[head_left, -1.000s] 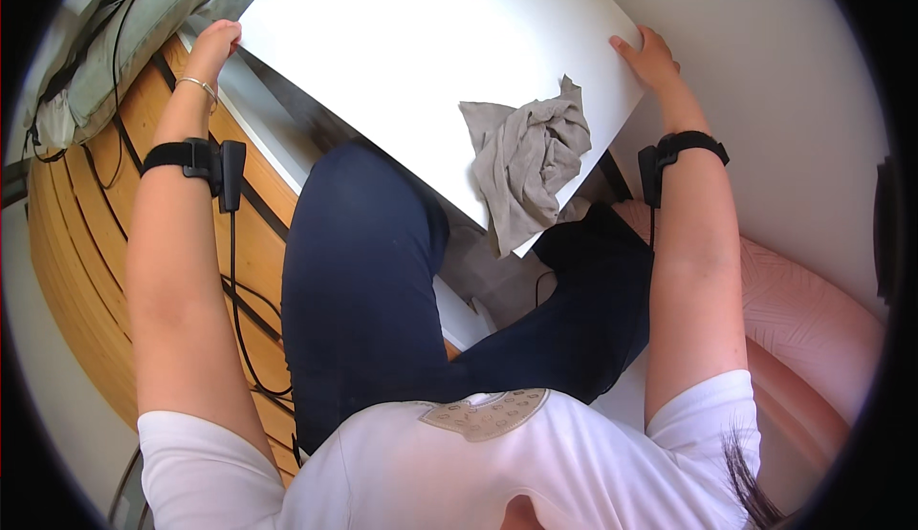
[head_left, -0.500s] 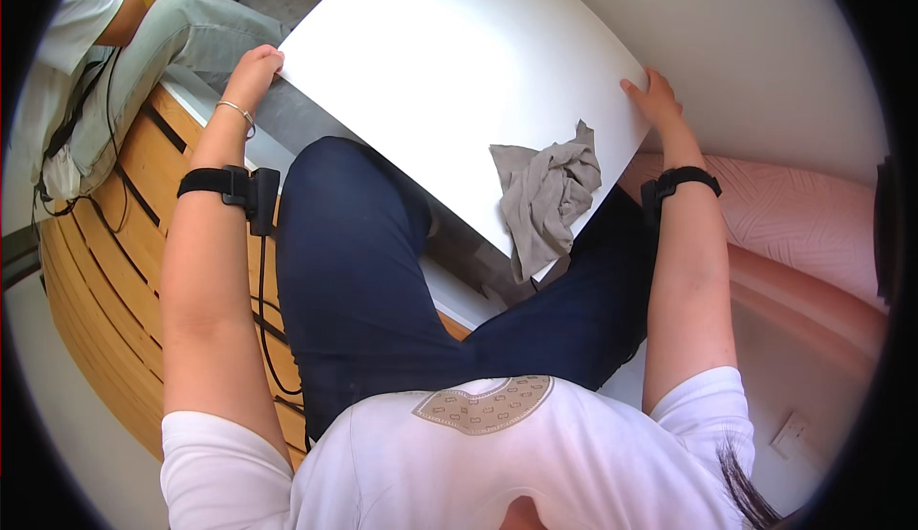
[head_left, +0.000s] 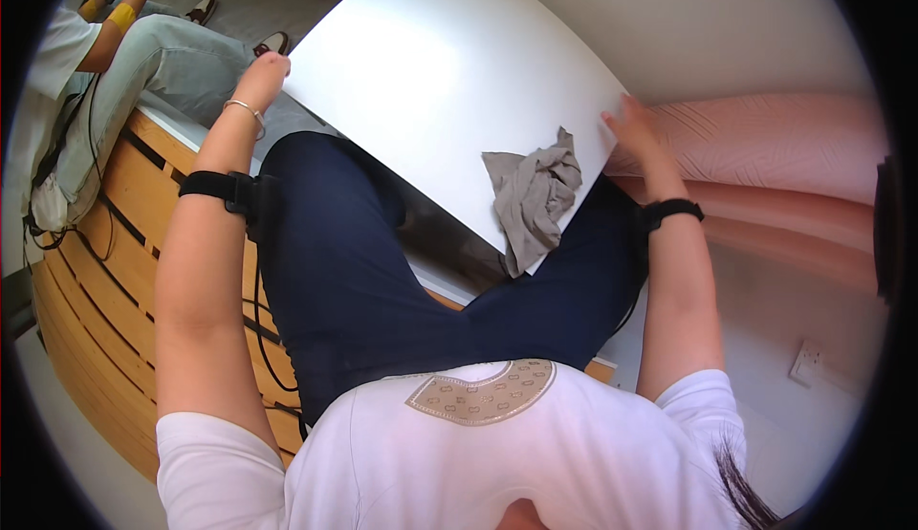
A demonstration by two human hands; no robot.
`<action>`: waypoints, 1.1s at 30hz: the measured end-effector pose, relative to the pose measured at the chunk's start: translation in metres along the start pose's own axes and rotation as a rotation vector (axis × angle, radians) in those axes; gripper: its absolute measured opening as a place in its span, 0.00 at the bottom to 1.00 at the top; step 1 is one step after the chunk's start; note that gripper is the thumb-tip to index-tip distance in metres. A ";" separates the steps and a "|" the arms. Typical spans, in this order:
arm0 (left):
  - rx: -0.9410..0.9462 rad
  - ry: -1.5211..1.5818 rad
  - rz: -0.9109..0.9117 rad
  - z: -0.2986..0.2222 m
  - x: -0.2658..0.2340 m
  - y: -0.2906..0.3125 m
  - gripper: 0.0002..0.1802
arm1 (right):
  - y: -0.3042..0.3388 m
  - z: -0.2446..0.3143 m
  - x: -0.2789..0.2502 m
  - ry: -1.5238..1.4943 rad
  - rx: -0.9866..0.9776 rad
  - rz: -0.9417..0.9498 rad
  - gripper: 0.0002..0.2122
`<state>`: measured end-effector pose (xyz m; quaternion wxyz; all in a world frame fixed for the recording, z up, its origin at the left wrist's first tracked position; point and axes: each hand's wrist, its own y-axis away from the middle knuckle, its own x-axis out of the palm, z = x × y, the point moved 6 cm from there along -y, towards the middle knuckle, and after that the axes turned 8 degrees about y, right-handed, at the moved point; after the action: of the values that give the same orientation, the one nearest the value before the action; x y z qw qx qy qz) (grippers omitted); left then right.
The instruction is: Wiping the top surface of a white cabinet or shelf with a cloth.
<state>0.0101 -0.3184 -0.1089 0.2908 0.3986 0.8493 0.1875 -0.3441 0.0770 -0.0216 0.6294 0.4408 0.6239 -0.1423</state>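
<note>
A large white tabletop [head_left: 430,81] with a glossy surface stretches out over and beyond my knees, its near corner between my legs. My left hand [head_left: 264,79] is closed round its left corner, fingertips hidden beneath. At the right edge, my right hand [head_left: 639,133] grips with the thumb on top and the other fingers along the side. A crumpled grey-brown cloth [head_left: 537,200] lies near the close corner, one end hanging toward the edge. Neither hand touches the cloth. Whatever supports the tabletop is hidden.
A slatted wooden bench [head_left: 124,215] runs along my left, with black cables on it. Another person [head_left: 182,47] in light jeans sits there, close to the tabletop's left corner. A pink cushioned surface [head_left: 765,143] and a pale wall [head_left: 708,23] border the right.
The tabletop and my right hand have shifted slightly left in view, the cloth staying in place on it. More of the pink cushion shows. The other person's second shoe has come into sight.
</note>
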 end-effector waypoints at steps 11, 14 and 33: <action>0.248 1.102 0.077 -0.159 0.126 0.113 0.07 | 0.157 0.136 -0.006 -0.149 -0.391 0.068 0.32; 0.182 1.049 -0.045 -0.126 0.114 0.103 0.07 | 0.161 0.145 -0.002 -0.095 -0.389 0.058 0.34; -0.549 1.613 -0.975 0.027 0.036 0.085 0.14 | 0.005 0.302 -0.016 0.103 -0.530 0.078 0.32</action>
<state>0.0570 -0.2360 -0.0953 -0.2485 -0.3248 0.7916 0.4540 -0.1439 -0.1471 -0.0560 0.6951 0.2910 0.6534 0.0728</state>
